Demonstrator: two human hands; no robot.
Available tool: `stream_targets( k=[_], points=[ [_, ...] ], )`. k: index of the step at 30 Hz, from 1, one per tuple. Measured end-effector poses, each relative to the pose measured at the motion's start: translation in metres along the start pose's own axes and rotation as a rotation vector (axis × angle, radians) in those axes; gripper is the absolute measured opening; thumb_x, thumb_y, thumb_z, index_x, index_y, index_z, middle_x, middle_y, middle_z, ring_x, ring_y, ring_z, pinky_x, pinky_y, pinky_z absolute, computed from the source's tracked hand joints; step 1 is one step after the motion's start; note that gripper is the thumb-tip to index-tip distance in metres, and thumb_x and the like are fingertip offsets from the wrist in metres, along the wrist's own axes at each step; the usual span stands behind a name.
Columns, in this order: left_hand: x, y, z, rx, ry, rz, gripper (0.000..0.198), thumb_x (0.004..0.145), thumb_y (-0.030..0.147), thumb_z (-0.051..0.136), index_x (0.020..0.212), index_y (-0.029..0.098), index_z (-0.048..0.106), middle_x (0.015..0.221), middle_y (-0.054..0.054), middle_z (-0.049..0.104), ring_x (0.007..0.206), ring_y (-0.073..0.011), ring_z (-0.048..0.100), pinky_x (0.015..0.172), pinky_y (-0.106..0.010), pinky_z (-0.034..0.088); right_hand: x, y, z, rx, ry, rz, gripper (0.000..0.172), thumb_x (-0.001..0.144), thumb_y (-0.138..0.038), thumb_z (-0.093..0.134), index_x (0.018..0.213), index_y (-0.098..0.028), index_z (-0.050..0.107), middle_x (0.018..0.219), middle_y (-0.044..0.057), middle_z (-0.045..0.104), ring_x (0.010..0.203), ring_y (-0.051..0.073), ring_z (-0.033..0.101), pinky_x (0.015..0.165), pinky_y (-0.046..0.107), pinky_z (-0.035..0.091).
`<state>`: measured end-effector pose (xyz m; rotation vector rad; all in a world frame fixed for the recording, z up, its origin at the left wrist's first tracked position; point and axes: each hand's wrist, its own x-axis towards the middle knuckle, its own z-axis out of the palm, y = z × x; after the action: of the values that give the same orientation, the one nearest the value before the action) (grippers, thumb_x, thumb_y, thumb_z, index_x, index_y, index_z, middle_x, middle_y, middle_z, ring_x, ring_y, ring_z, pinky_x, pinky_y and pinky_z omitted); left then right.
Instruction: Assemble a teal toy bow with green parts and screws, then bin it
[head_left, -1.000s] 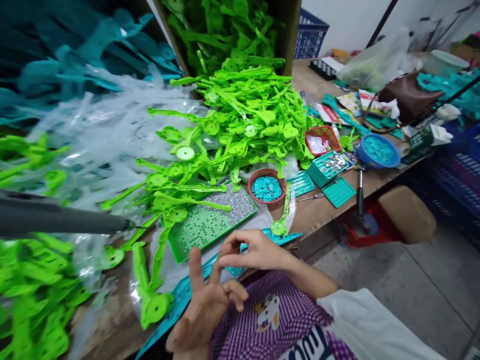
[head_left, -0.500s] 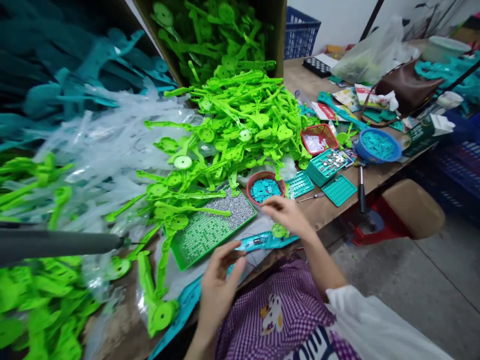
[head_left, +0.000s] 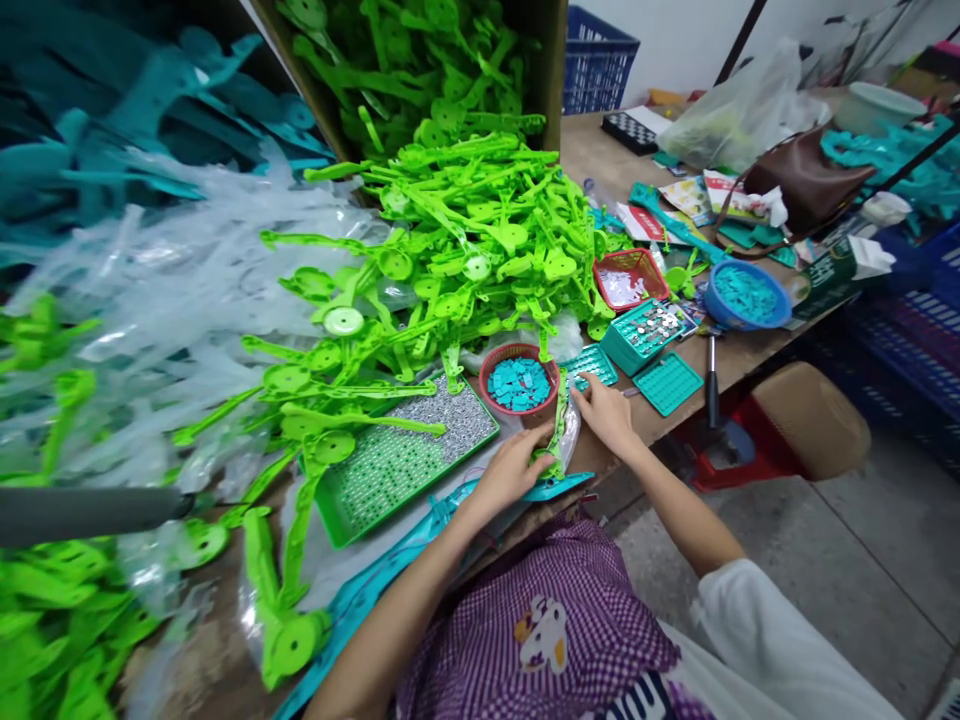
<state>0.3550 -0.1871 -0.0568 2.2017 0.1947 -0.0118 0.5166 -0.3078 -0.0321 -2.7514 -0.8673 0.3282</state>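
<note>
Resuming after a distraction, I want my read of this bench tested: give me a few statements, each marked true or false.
1. A green part is between the left hand and the right hand. True.
2. The green tray holds only teal pieces. False: the green tray holds small grey bits.
3. The blue bowl holds teal pieces. True.
4. The right hand grips the black-handled tool. False: the black-handled tool lies apart from both hands.

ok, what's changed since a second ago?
Left hand moved right and forward to the lower end of the green piece beside the round red basket; right hand likewise, near its upper end. Grip unclear. Green tray, basket and blue part stayed put.
</note>
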Motion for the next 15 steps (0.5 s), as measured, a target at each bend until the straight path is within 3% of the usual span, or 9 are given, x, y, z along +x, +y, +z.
stream_targets(
  k=[7, 11, 15],
  points=[
    [0.003, -0.012, 0.003, -0.125, -0.033, 0.008, 0.057, 0.085, 0.03, 0.064, 0.14, 0.021, 0.051, 0.144, -0.01, 0.054, 0.131, -0.0279, 0.051, 0.113, -0.048, 0.036, -0.005, -0.002, -0.001, 0.136, -0.002, 0.05, 0.039, 0.096, -0.041, 0.047, 0.133, -0.028, 0.054, 0.107, 0.002, 0.076, 0.101, 0.023, 0.07, 0.078, 0.03, 0.049],
    [0.004, -0.012, 0.003, -0.123, -0.045, 0.014, 0.056, 0.085, 0.031, 0.065, 0.139, 0.022, 0.051, 0.145, -0.01, 0.053, 0.133, -0.0278, 0.049, 0.114, -0.048, 0.034, -0.006, -0.002, 0.002, 0.212, 0.042, 0.02, 0.037, 0.096, -0.039, 0.049, 0.131, -0.028, 0.055, 0.109, 0.001, 0.075, 0.102, 0.022, 0.069, 0.08, 0.029, 0.048],
    [0.005, -0.013, 0.002, -0.112, -0.073, 0.033, 0.057, 0.087, 0.032, 0.064, 0.142, 0.025, 0.049, 0.148, -0.009, 0.05, 0.135, -0.0277, 0.047, 0.115, -0.049, 0.03, -0.004, -0.002, 0.005, 0.212, 0.006, -0.002, 0.037, 0.096, -0.036, 0.049, 0.131, -0.027, 0.056, 0.108, 0.0, 0.075, 0.103, 0.023, 0.068, 0.082, 0.03, 0.048]
  ],
)
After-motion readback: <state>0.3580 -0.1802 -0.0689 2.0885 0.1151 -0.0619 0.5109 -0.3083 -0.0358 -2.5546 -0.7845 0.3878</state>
